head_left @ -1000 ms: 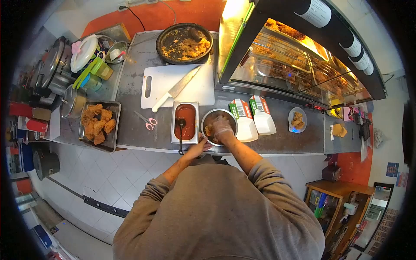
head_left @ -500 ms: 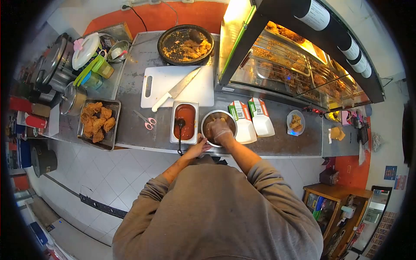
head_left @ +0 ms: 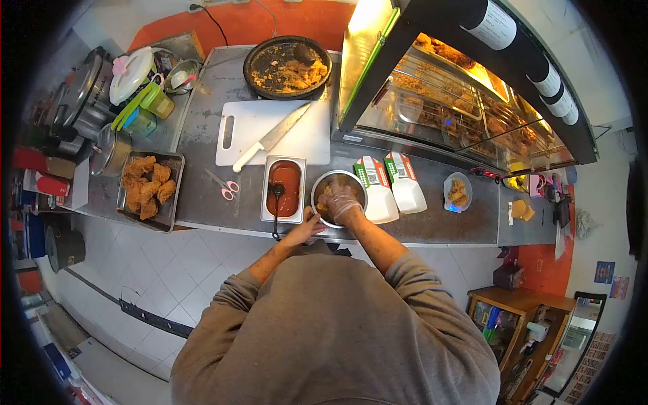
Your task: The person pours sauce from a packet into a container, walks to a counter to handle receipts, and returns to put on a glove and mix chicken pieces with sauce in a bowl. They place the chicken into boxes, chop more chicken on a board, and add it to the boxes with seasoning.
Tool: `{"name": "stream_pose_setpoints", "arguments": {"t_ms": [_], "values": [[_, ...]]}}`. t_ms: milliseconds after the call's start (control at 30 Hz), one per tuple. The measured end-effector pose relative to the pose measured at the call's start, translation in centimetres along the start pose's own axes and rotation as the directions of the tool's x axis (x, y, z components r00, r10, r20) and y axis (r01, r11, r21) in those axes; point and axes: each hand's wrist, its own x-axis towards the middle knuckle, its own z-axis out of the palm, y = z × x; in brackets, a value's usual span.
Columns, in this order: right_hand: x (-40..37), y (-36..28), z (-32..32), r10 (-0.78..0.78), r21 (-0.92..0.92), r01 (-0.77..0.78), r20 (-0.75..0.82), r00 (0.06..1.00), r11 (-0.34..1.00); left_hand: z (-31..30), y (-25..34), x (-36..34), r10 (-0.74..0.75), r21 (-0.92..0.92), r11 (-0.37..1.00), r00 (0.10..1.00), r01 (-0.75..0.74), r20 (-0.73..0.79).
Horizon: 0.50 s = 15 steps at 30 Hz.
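My right hand (head_left: 343, 204), in a clear plastic glove, reaches down into a round metal bowl (head_left: 365, 194). Its fingers curl among brownish food at the bottom, and what they hold is hard to make out. Low on the near left side of that bowl, my left hand (head_left: 305, 229) grips the rim with bare fingers. A rectangular steel pan of red sauce (head_left: 290, 178) stands just left of the bowl, with a black ladle (head_left: 277, 192) resting in it. Two open white, green and orange cartons (head_left: 380, 202) (head_left: 409, 192) sit to the right.
Behind lie a white cutting board (head_left: 239, 115) with a large knife (head_left: 273, 138), and a dark round pan of crumbs (head_left: 287, 71). Pink scissors (head_left: 230, 191) and a tray of fried chicken (head_left: 147, 189) are leftward. A lit food warmer (head_left: 432, 101) overhangs the right.
My right hand has shifted within the bowl, its gloved fingers now higher and more visible. My left hand stays at the rim. The whole view has moved slightly.
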Motion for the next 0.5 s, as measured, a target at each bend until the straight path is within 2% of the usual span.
{"name": "stream_pose_setpoints", "arguments": {"t_ms": [33,100,133,167,200,233,267,333,367,400,433,467,500], "values": [[0.5,0.2,0.9,0.001,0.005,-0.001,0.001,1.000,1.000,0.0,0.2,0.0,0.004,0.022,1.000,1.000,-0.004,-0.004],[3.4,1.7,3.7,0.038,0.088,-0.055,0.187,0.982,0.995,0.0,0.5,0.2,0.012,0.050,0.999,1.000,-0.012,-0.003],[4.0,3.1,5.1,0.116,0.166,-0.152,0.207,0.971,0.974,-0.1,0.4,0.3,0.011,0.027,1.000,1.000,-0.011,0.001],[3.7,3.6,3.7,0.114,0.163,-0.149,0.207,0.972,0.975,-0.1,0.2,0.4,0.011,0.001,1.000,1.000,-0.011,0.003],[2.7,3.7,0.6,0.151,0.383,-0.244,0.258,0.954,0.891,-0.1,0.1,0.3,0.012,-0.004,1.000,1.000,-0.012,0.000],[2.1,3.9,-1.2,0.174,0.573,-0.335,0.318,0.932,0.748,0.0,0.1,0.1,0.011,-0.009,1.000,1.000,-0.011,0.006],[2.1,4.7,-1.4,0.172,0.571,-0.334,0.320,0.932,0.750,0.0,0.3,0.0,0.013,-0.013,1.000,1.000,-0.013,0.013],[2.0,5.7,-1.6,0.018,0.514,-0.199,0.336,0.942,0.834,0.2,0.6,-0.3,-0.008,-0.026,1.000,1.000,0.009,0.022],[1.8,4.7,-1.9,0.019,0.513,-0.200,0.336,0.942,0.835,0.3,0.7,-0.3,-0.027,-0.036,0.999,0.999,0.028,0.035],[1.2,2.6,-2.3,0.065,0.234,-0.148,0.328,0.942,0.961,0.3,0.5,-0.1,-0.027,-0.036,0.999,0.999,0.028,0.037],[0.8,0.9,-2.4,0.108,-0.070,-0.090,0.305,0.946,0.993,0.1,0.2,0.1,-0.009,0.002,1.000,1.000,0.009,0.024],[0.9,0.2,-0.8,0.160,0.146,-0.199,0.242,0.957,0.969,-0.1,0.1,0.3,0.010,0.039,0.999,1.000,-0.011,0.010],[1.1,0.3,0.8,0.159,0.144,-0.197,0.240,0.958,0.970,0.0,0.1,0.3,0.014,0.039,0.999,1.000,-0.015,0.009]]}}
